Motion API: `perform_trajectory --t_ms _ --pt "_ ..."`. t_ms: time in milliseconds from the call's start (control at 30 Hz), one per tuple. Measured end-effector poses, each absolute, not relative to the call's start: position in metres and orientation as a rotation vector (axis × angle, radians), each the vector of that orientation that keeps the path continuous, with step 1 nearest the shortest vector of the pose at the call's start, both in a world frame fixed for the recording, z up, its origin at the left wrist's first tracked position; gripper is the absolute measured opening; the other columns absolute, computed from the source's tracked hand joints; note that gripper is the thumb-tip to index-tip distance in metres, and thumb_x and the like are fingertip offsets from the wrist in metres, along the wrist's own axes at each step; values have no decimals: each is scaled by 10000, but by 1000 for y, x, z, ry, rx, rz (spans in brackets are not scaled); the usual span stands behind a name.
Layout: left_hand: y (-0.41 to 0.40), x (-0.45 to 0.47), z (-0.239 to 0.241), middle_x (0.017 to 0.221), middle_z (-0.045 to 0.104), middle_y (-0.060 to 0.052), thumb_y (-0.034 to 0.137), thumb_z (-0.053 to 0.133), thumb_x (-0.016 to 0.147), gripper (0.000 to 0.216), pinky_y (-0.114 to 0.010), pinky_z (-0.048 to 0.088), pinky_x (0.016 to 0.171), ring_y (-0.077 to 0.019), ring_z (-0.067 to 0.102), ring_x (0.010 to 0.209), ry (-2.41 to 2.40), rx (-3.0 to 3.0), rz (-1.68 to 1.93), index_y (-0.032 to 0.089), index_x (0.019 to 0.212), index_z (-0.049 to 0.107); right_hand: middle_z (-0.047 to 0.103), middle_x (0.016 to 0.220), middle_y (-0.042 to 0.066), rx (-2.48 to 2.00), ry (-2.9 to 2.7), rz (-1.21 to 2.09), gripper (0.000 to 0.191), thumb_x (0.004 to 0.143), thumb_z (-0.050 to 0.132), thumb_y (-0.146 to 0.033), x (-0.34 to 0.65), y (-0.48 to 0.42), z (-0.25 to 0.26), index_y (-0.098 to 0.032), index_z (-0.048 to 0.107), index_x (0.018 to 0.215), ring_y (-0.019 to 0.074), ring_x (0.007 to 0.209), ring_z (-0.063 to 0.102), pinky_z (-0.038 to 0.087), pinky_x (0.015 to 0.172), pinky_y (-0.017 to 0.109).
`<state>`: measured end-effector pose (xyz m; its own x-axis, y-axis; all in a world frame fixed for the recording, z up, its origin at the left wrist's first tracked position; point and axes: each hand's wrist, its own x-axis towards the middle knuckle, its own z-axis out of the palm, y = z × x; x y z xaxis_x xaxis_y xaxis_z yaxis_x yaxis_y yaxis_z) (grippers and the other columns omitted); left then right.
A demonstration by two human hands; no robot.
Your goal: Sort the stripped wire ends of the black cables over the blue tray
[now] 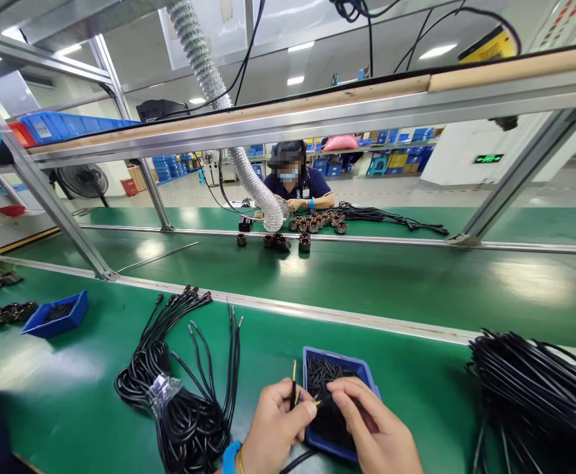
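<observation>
My left hand [278,418] is closed around the end of a black cable, from which thin coloured wires [294,375] stick out, one pointing up and a yellow one pointing right. Close by, my right hand [379,428] pinches thumb and finger together near the yellow wire's tip; whatever is between them is too small and dark to make out. Both hands are over the near edge of a blue bin [370,380] holding many short black tubes [323,370]. Part of the cable runs out of sight below my left hand.
Left lies a tied bundle of black cables [189,415]; right, a large pile of black cables [534,388]. Another blue bin [78,315] and copper-wound coils [8,313] are far left. Beyond a metal frame [519,178], a co-worker [300,181] sits behind more coils [317,224].
</observation>
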<state>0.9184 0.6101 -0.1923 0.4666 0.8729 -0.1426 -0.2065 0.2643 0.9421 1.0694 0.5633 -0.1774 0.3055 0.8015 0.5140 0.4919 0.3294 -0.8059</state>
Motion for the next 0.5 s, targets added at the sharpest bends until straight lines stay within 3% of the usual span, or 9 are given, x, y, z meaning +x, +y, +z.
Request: perform_trajectory --t_ms 167,500 --pt "610 919 -195 525 405 88 544 780 667 441 -208 239 439 -51 325 433 769 1052 840 152 754 599 735 872 38 -1304 -1427 307 133 907 628 -307 1071 561 -183 -235 737 888 159 792 714 564 727 171" --pt "610 918 -193 515 410 86 611 788 644 513 -205 226 436 -53 339 436 737 1036 840 151 768 596 732 864 30 -1260 -1492 304 115 912 627 -255 1071 563 -182 -243 740 896 158 776 711 567 709 184"
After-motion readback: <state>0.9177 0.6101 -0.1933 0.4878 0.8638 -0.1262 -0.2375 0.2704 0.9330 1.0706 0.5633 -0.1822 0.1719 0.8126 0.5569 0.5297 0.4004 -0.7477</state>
